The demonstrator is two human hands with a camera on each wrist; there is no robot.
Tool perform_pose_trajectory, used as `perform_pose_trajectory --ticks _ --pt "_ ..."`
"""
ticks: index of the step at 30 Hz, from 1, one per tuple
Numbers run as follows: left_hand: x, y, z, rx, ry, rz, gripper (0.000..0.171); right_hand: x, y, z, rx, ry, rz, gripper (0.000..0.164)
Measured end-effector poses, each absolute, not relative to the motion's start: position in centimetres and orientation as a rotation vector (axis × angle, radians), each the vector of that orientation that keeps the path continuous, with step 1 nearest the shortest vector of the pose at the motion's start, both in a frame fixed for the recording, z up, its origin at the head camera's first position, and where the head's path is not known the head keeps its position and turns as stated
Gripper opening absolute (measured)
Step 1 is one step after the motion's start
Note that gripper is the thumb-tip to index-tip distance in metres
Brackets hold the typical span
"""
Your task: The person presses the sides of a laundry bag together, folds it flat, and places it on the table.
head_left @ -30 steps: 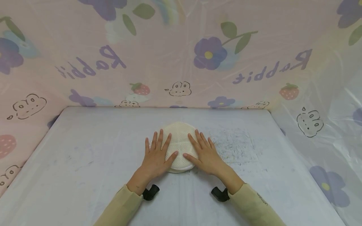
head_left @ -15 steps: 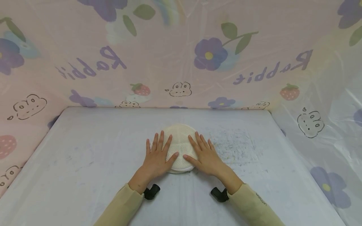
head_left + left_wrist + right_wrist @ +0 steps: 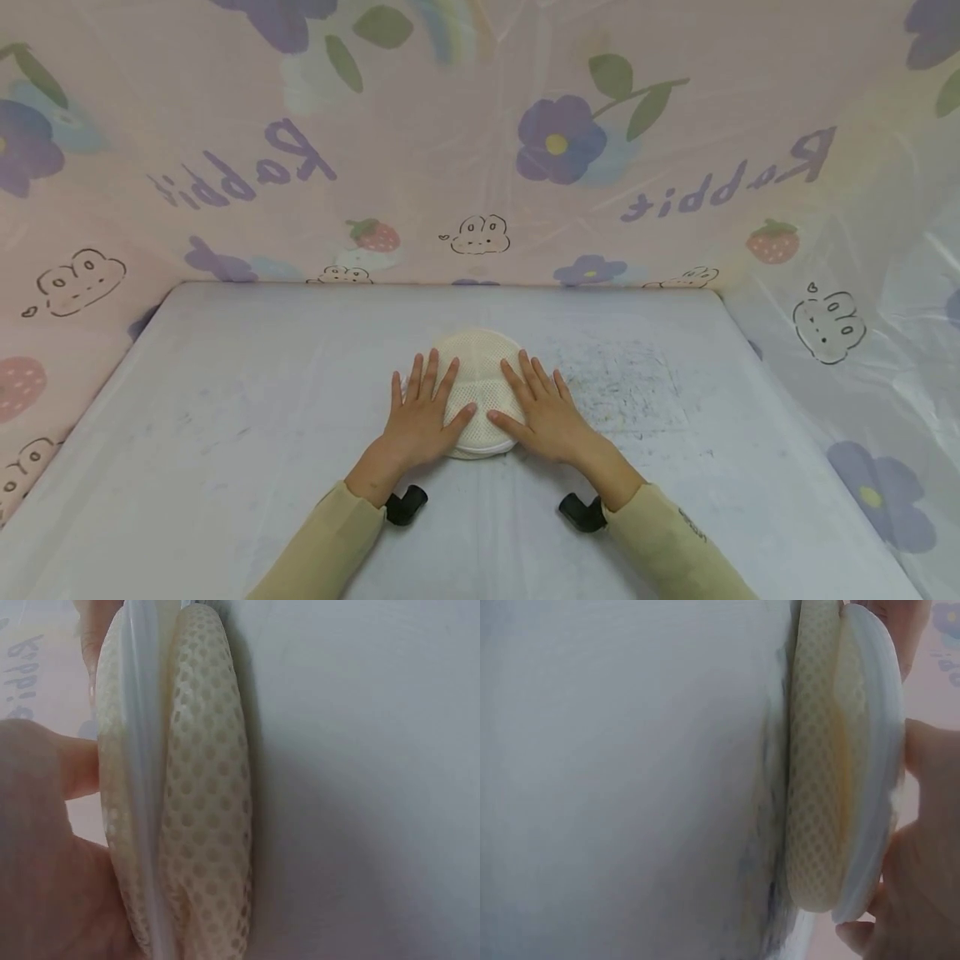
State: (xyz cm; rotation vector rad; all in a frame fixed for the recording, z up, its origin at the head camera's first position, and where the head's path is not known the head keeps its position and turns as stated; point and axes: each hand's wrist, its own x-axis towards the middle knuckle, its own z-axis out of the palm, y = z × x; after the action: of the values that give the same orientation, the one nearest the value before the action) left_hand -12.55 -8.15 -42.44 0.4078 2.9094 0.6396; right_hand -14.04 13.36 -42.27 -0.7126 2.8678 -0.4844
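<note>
A round, cream mesh laundry bag [image 3: 480, 387] with a white trim lies flattened near the middle of the table. My left hand [image 3: 420, 421] rests on its left side, fingers straight and spread. On its right side rests my right hand [image 3: 551, 417], also with straight, spread fingers; the two thumbs point toward each other without touching. From the side, the left wrist view shows the bag's honeycomb mesh [image 3: 210, 787] bulging beneath the white trim [image 3: 142, 750]. In the right wrist view the mesh layer [image 3: 814, 787] lies against the table, with the white trim [image 3: 877, 765] above it.
The white-covered table [image 3: 225, 500] has dark scuff marks [image 3: 626, 387] to the right of the bag. A printed curtain [image 3: 420, 150] with flowers and rabbits closes off the back and both sides. Black fittings [image 3: 407, 505] sit at both wrists.
The far edge of the bag sits slightly lower than one second ago. Both hands stay on it with nearly the same pose; the left has shifted a touch to the right.
</note>
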Motion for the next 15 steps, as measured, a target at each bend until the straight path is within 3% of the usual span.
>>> perform_pose_trajectory --ticks 15 --pt "-13.01 -8.28 -43.18 0.428 2.850 0.630 0.073 -14.25 13.43 -42.67 -0.685 2.809 -0.489 0.078"
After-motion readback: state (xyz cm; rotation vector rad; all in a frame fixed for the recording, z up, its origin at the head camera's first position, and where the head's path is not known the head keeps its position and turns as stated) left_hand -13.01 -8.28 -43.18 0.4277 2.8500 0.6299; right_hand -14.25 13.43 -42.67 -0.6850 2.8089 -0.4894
